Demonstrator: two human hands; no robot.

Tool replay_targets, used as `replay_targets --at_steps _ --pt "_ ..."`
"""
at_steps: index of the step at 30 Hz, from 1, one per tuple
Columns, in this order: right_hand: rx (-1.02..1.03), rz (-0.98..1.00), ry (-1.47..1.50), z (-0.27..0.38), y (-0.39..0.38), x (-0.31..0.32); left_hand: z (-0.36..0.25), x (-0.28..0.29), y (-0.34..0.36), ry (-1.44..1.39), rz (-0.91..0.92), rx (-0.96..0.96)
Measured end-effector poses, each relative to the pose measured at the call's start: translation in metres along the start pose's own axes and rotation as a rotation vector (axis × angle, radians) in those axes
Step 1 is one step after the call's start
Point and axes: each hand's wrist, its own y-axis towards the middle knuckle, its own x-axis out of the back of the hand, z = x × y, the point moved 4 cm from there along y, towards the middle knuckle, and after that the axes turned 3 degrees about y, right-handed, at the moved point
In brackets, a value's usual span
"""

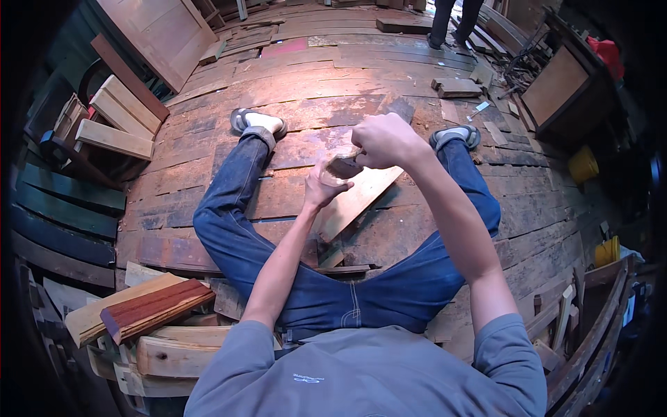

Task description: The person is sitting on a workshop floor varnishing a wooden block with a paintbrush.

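Observation:
I sit with my legs apart, and a long pale board (pixel 365 198) lies at a slant between them. My left hand (pixel 323 184) is wrapped round a short wooden piece (pixel 342 167) with a dark face, held above the board. My right hand (pixel 382 139) is closed at the upper end of that piece, knuckles up; whatever its fingers grip is hidden, and I cannot tell whether it is a tool.
Stacked offcuts, one reddish (pixel 156 309), lie at my left hip. Planks (pixel 114 118) and a door panel (pixel 160 38) lean at the left. Right are a cabinet (pixel 556 87), yellow containers (pixel 582 165) and more timber (pixel 604 326). A person's dark-trousered legs (pixel 445 21) stand ahead.

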Motion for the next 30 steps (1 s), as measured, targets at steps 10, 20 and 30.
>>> replay_targets --at_steps 10,20,30 --pt "0.021 0.074 -0.087 0.013 0.018 0.002 -0.006 -0.009 -0.001 0.058 0.014 -0.108" --pt "0.015 0.081 -0.05 0.004 0.014 -0.003 -0.006 -0.011 -0.005 0.077 -0.011 -0.107" --pt "0.041 0.143 -0.102 0.011 0.023 -0.018 -0.008 -0.013 -0.006 0.127 -0.013 -0.154"
